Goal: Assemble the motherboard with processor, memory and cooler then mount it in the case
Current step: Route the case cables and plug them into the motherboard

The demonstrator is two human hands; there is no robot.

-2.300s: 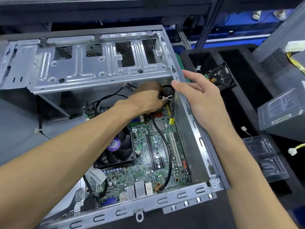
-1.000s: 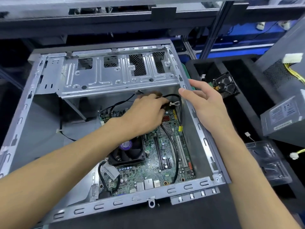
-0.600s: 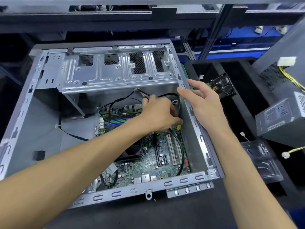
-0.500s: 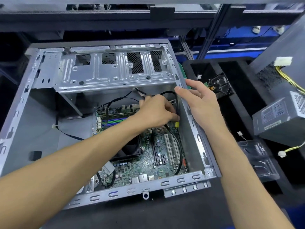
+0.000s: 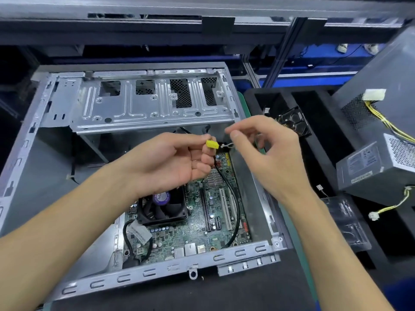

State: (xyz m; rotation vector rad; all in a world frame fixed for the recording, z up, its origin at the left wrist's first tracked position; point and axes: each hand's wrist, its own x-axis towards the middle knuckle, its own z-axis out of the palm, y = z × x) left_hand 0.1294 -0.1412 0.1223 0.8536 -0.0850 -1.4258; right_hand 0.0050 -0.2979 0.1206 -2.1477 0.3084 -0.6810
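The open grey case (image 5: 251, 250) lies on its side with the green motherboard (image 5: 193, 230) inside. A black cooler fan (image 5: 162, 208) sits on the board. My left hand (image 5: 177, 162) is raised above the board, palm up, and grips a black cable (image 5: 233, 198) that ends in a yellow connector (image 5: 212, 144). My right hand (image 5: 267, 147) hovers at the case's right wall and pinches a white tie (image 5: 227, 145) beside that connector. The cable's lower end reaches the board's near edge.
The metal drive cage (image 5: 146, 108) spans the case's far side. To the right, a black foam tray (image 5: 318, 140) holds a hard drive (image 5: 294, 122) and a clear plastic shell (image 5: 343, 223). Two grey power supplies (image 5: 377, 162) with yellow wires stand at far right.
My left hand has lifted out of the case, turned palm up, and brought the yellow connector up. My right hand left the case rim and now pinches the white tie.
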